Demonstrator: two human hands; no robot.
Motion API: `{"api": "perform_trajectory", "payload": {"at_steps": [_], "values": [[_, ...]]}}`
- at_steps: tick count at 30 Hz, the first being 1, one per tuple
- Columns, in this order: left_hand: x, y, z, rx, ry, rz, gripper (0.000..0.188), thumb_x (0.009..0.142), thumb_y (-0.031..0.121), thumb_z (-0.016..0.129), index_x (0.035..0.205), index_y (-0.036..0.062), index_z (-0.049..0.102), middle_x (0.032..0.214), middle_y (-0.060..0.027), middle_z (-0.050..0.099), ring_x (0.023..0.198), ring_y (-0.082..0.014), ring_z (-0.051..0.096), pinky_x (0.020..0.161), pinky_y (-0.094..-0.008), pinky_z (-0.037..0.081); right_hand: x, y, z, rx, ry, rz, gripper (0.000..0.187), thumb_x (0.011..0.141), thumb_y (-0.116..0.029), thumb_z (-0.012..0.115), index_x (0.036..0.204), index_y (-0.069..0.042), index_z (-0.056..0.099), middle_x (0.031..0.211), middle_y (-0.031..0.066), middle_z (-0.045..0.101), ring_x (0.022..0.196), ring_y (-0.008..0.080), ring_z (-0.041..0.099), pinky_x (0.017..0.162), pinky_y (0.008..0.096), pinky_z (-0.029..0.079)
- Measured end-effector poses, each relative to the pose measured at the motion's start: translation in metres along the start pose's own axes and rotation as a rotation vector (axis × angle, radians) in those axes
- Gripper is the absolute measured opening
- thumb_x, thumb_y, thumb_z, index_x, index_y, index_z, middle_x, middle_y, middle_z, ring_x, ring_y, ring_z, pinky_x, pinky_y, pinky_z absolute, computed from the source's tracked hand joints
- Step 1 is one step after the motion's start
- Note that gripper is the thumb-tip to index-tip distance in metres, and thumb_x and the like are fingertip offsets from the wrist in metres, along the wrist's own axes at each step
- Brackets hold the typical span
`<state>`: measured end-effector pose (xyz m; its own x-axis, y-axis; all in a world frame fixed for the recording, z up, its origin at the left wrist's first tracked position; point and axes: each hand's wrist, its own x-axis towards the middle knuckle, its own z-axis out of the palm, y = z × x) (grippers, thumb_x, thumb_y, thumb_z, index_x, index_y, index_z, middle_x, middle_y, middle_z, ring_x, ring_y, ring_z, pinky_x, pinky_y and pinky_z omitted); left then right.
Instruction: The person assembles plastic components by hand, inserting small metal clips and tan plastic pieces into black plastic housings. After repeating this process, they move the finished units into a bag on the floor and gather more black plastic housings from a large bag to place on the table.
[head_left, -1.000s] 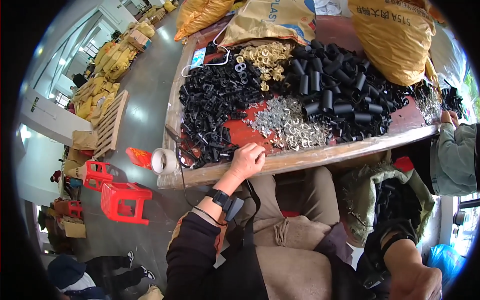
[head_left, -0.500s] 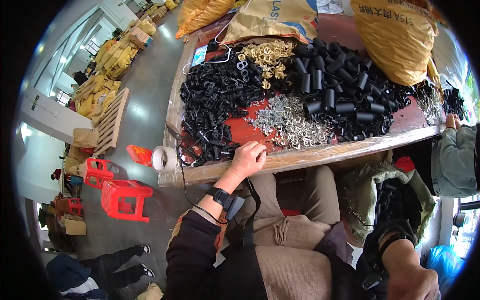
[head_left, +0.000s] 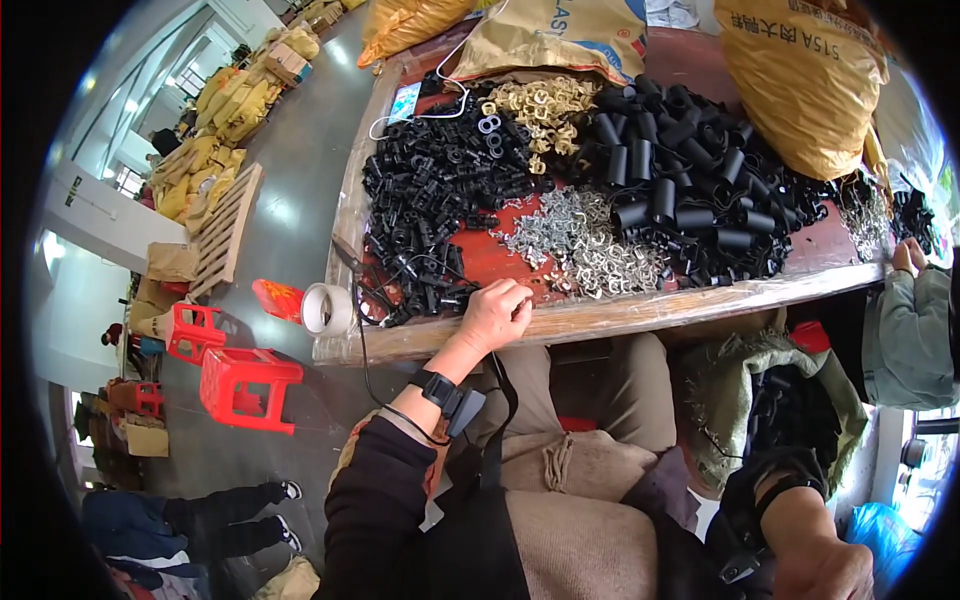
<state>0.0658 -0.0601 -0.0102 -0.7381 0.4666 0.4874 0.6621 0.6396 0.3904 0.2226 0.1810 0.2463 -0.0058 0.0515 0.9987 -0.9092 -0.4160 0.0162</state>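
Observation:
My left hand rests at the near wooden edge of the table, fingers curled closed; whatever is in them, if anything, is hidden. Just beyond it lie a heap of small black plastic parts and a spread of small silvery metal clips. My right hand is raised close at the lower right, cut by the picture's edge, its fingers hidden. Black cylinders with cords are piled at the table's right, and gold-coloured metal pieces lie farther back.
A tape roll sits at the table's left corner. An open woven sack of black parts stands right of my knees. Yellow sacks stand behind the piles. Red stools are on the left floor. Another person's hands are at far right.
The whole view has shifted slightly. My left hand keeps its curled pose at the table edge. My right hand remains raised at the lower right. At lower left, a person on the floor side has moved a little.

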Motion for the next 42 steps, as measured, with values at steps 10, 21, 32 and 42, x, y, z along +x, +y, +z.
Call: {"api": "perform_trajectory", "payload": {"at_steps": [10,21,32,42], "values": [[0.000,-0.002,0.003,-0.001,0.008,0.001,0.008,0.064,0.003,0.057,0.071,0.0039,0.054,0.063,-0.0073,0.052,0.057,-0.0223,0.054,0.051,-0.0314,0.045,-0.004,0.004,-0.015,0.217,-0.202,0.097,0.022,0.075,0.000,0.043,0.057,-0.011,0.038,0.057,0.0030,0.045,0.050,0.0131,0.048,0.040,0.0238,0.034],[-0.002,0.004,0.001,-0.002,-0.009,-0.017,0.008,0.064,0.006,0.057,0.070,0.0058,0.052,0.064,-0.0079,0.051,0.060,-0.0252,0.054,0.052,-0.0335,0.045,-0.012,0.004,-0.004,0.231,-0.066,0.029,0.023,0.075,-0.003,0.037,0.055,-0.013,0.033,0.051,0.0037,0.045,0.041,0.0137,0.044,0.037,0.0247,0.029],[0.000,0.000,0.000,-0.006,0.000,0.002,0.007,0.065,0.004,0.057,0.072,0.0035,0.055,0.065,-0.0085,0.053,0.057,-0.0243,0.054,0.052,-0.0323,0.045,-0.007,0.003,-0.023,0.168,-0.266,0.145,0.021,0.084,-0.020,0.035,0.068,-0.008,0.041,0.069,0.0097,0.050,0.058,0.0180,0.048,0.050,0.0259,0.036],[0.000,0.003,0.003,0.005,-0.005,-0.027,0.007,0.065,0.007,0.057,0.071,0.0052,0.053,0.065,-0.0081,0.052,0.060,-0.0248,0.054,0.053,-0.0337,0.046,-0.014,-0.002,-0.038,0.207,-0.426,0.180,0.031,0.087,-0.030,0.031,0.084,-0.005,0.048,0.080,0.0124,0.051,0.070,0.0211,0.049,0.062,0.0288,0.039]]}}
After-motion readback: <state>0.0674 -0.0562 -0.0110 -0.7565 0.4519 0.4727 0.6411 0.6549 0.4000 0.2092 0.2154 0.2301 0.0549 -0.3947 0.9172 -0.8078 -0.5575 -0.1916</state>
